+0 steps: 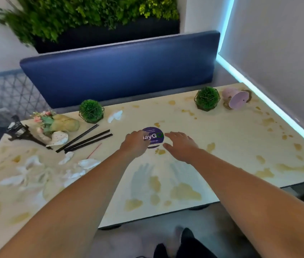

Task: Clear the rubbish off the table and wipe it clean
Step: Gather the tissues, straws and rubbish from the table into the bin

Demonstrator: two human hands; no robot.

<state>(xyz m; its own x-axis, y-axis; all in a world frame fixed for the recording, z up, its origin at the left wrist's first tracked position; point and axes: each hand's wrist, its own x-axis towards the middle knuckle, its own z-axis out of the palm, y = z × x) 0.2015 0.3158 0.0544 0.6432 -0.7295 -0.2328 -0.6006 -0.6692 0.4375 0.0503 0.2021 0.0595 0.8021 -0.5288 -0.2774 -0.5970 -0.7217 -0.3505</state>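
- The left hand lies flat on the round purple sticker, holding nothing.
- The right hand is spread flat above the stained table, holding nothing.

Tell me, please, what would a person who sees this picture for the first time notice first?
First, the two bare arms reaching to the table's middle: the left hand rests on a round purple sticker, the right hand hovers open beside it. Next, yellowish stains spread over the pale table. At the left lie crumpled white tissues and black straws; a pink cup lies tipped at the far right corner.
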